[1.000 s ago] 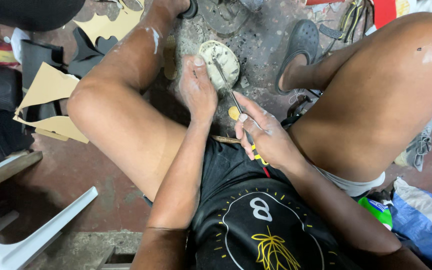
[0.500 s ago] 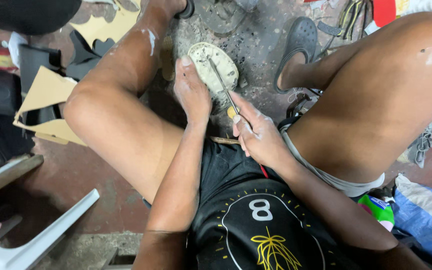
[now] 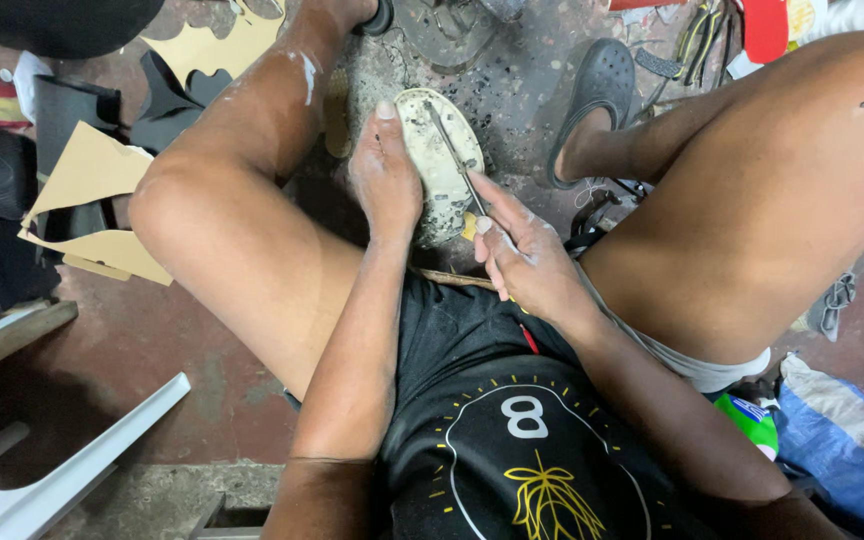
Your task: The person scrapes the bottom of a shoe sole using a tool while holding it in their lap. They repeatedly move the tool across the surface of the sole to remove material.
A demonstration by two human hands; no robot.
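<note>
While the person sits low over a stained concrete floor (image 3: 512, 90) with both knees spread, the left hand (image 3: 384, 180) grips the near left edge of a pale, dirty oval shoe sole (image 3: 442, 160), thumb pointing up along its rim and fingers wrapped underneath. That sole sits between the knees, just ahead of the black shorts (image 3: 452, 330), tilted so its flat, speckled face looks up at the camera. The right hand (image 3: 524, 262) is closed around a thin metal-bladed tool with a yellow handle (image 3: 452, 160), whose slender shaft runs diagonally up and left across the sole's face, the tip resting near the upper middle of it. The two hands are close together (nearly touching at the sole's lower edge), each clamped on its own thing.

A foot in a dark grey perforated clog (image 3: 592, 100) rests on the floor just right of the sole. Tan cardboard cut-outs (image 3: 92, 190) and black sheet pieces (image 3: 62, 110) lie well off to the left, beyond the left knee. A white plastic chair part (image 3: 62, 470) shows at the lower left, and a blue plastic bag (image 3: 842, 450) at the lower right.
</note>
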